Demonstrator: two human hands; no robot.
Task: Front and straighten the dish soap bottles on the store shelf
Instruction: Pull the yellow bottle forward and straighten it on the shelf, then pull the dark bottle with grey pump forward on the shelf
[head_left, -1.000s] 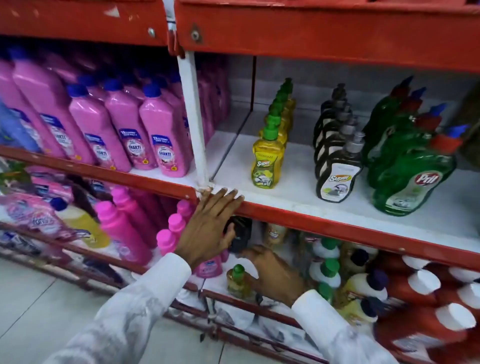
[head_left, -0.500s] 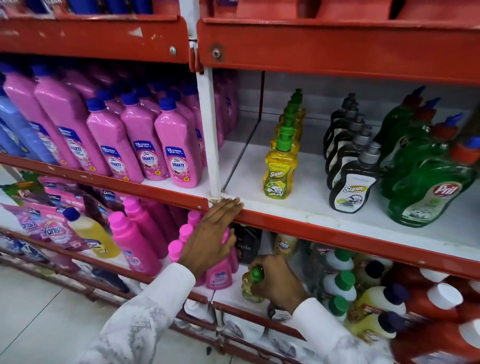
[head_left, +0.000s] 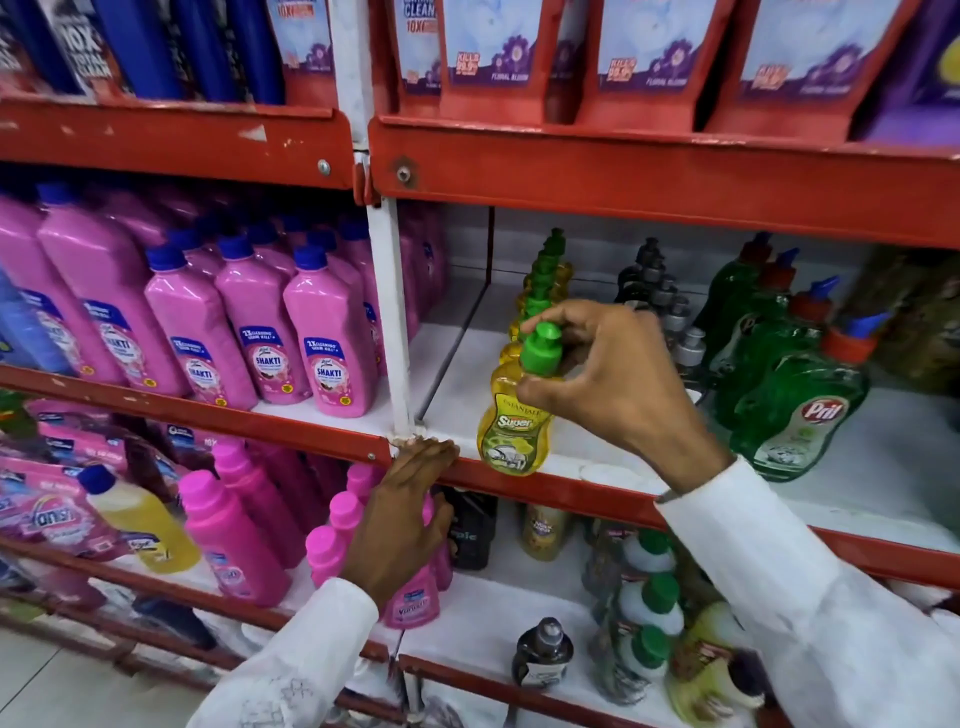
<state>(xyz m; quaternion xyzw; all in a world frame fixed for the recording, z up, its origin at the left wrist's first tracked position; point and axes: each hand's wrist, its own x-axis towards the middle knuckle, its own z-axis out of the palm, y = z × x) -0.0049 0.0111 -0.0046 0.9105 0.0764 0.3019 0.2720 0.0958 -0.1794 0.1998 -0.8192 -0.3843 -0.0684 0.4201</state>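
Note:
My right hand (head_left: 613, 384) grips a small yellow dish soap bottle (head_left: 511, 426) by its green cap, holding it at the front edge of the middle white shelf (head_left: 857, 478), in front of a row of matching yellow bottles (head_left: 545, 280). The bottle tilts a little and its label faces me. My left hand (head_left: 402, 514) rests with its fingertips on the red shelf lip (head_left: 291, 431) beside the white upright post. To the right stand a row of dark bottles with grey caps (head_left: 670, 306) and large green Pril bottles (head_left: 800, 410).
Pink Shakti bottles (head_left: 260, 332) fill the left bay. Red pouches line the top shelf (head_left: 623, 171). The lower shelf holds pink bottles (head_left: 234, 530), a yellow bottle (head_left: 140, 519), a dark bottle (head_left: 543, 649) and several green-capped bottles (head_left: 649, 597).
My right hand has lifted the yellow bottle from the lower shelf up to the middle shelf. The view has tilted upward. My left hand stays on the shelf lip.

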